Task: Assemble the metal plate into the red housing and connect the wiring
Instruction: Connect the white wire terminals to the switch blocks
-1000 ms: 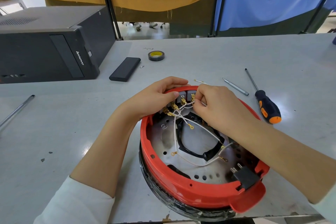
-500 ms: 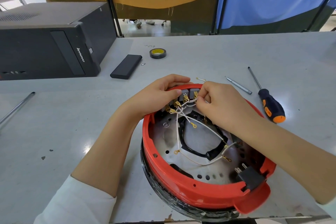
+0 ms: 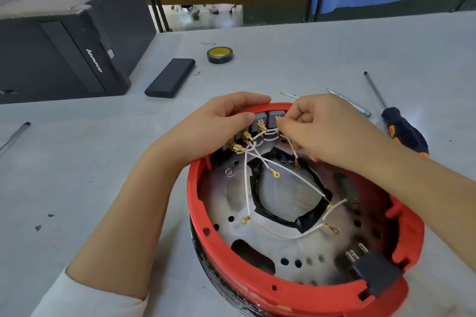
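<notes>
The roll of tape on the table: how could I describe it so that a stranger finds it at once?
Start at the big black computer case at the far left of the grey table. Right of it lies a flat black bar, and just beyond that sits the roll of tape. It is the only round ring there, black outside with a yellow core.

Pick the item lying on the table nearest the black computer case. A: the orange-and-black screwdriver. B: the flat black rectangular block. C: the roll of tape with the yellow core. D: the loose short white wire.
B: the flat black block lies just right of the computer case; the tape roll sits farther right, and the screwdriver and loose wire lie beyond the red housing.
</notes>
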`<state>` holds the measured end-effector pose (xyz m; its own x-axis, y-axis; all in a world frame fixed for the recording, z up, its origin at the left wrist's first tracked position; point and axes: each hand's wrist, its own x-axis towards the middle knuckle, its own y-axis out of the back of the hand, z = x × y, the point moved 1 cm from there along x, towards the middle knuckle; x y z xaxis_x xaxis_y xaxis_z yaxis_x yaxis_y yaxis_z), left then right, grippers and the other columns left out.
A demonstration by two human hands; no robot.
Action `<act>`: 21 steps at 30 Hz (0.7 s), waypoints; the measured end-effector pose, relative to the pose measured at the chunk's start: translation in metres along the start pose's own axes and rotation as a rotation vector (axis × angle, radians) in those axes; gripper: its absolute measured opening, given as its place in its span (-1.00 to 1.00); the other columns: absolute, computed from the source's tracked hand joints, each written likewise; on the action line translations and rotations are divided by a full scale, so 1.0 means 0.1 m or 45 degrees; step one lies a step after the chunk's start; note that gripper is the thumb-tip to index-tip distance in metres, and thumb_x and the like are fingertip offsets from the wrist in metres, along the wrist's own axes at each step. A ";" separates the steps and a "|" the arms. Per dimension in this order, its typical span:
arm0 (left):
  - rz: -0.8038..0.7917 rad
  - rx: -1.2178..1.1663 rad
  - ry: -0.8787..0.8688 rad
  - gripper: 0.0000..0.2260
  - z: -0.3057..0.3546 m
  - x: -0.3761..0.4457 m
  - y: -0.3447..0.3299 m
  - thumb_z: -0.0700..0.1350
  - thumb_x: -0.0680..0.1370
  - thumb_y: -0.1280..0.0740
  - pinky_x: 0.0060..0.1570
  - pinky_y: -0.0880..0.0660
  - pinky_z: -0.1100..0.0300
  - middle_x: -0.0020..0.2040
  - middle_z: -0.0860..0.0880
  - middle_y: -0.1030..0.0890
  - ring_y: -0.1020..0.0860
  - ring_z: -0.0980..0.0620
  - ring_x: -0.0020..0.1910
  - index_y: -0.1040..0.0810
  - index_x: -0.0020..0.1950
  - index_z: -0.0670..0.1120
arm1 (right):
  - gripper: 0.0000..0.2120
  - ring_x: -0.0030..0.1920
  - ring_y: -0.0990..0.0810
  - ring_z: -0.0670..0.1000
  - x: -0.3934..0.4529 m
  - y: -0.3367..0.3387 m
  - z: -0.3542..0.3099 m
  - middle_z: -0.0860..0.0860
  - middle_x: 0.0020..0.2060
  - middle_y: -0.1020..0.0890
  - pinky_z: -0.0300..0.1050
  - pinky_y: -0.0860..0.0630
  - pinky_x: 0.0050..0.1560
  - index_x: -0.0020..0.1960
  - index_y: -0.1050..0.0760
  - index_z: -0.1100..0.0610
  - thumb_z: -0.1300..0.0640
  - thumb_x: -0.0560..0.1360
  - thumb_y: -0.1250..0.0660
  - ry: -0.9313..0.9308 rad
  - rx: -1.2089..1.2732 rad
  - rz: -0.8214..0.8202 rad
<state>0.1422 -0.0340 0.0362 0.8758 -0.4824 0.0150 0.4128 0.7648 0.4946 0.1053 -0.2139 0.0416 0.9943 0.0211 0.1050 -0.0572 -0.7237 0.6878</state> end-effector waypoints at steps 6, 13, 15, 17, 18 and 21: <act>-0.002 -0.009 0.019 -0.68 -0.01 0.00 0.02 -0.22 0.65 -0.20 0.31 -0.40 -0.25 0.18 0.02 -0.66 -0.54 -0.30 0.22 -0.53 0.31 0.12 | -0.78 -0.65 -0.42 -0.14 0.02 0.00 0.04 0.07 -0.49 -0.62 -0.40 -0.28 -0.60 -0.28 -0.47 0.09 0.09 0.54 -0.29 -0.025 0.096 -0.065; -0.022 -0.041 0.000 -0.68 -0.02 0.01 0.02 -0.23 0.66 -0.19 0.26 -0.48 -0.12 0.15 0.09 -0.67 -0.59 -0.17 0.18 -0.55 0.25 0.14 | -0.77 -0.66 -0.45 -0.15 -0.03 0.00 0.02 0.06 -0.51 -0.62 -0.44 -0.26 -0.60 -0.30 -0.47 0.06 0.12 0.54 -0.26 -0.018 0.044 -0.035; -0.026 -0.052 -0.001 -0.67 -0.01 0.00 0.02 -0.24 0.65 -0.19 0.19 -0.50 0.12 0.13 0.14 -0.68 -0.63 0.06 0.13 -0.55 0.22 0.16 | -0.77 -0.67 -0.44 -0.15 -0.04 -0.01 0.02 0.05 -0.52 -0.62 -0.43 -0.28 -0.61 -0.31 -0.47 0.05 0.13 0.53 -0.26 -0.022 0.060 -0.028; -0.031 -0.034 0.006 -0.67 -0.01 0.00 0.02 -0.24 0.66 -0.19 0.23 -0.51 0.05 0.15 0.09 -0.67 -0.62 0.02 0.15 -0.55 0.23 0.16 | -0.77 -0.68 -0.44 -0.14 -0.05 -0.01 0.02 0.05 -0.51 -0.62 -0.43 -0.28 -0.61 -0.31 -0.47 0.05 0.14 0.53 -0.26 -0.025 0.069 -0.022; -0.032 -0.032 0.004 -0.67 -0.01 0.00 0.02 -0.24 0.66 -0.19 0.26 -0.50 0.04 0.14 0.09 -0.67 -0.62 0.01 0.16 -0.55 0.23 0.16 | -0.77 -0.68 -0.44 -0.14 -0.05 -0.01 0.02 0.06 -0.51 -0.62 -0.43 -0.28 -0.61 -0.31 -0.47 0.05 0.14 0.53 -0.26 -0.026 0.073 -0.019; -0.036 -0.043 0.004 -0.66 -0.01 0.00 0.02 -0.24 0.65 -0.19 0.23 -0.48 0.20 0.11 0.17 -0.68 -0.63 0.16 0.12 -0.55 0.20 0.18 | -0.77 -0.67 -0.44 -0.15 -0.04 -0.01 0.01 0.06 -0.51 -0.62 -0.43 -0.29 -0.58 -0.30 -0.48 0.06 0.12 0.54 -0.26 -0.019 0.050 -0.018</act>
<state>0.1430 -0.0318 0.0367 0.8644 -0.5028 -0.0014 0.4457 0.7649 0.4651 0.1012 -0.2145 0.0396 0.9962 0.0216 0.0845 -0.0397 -0.7501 0.6601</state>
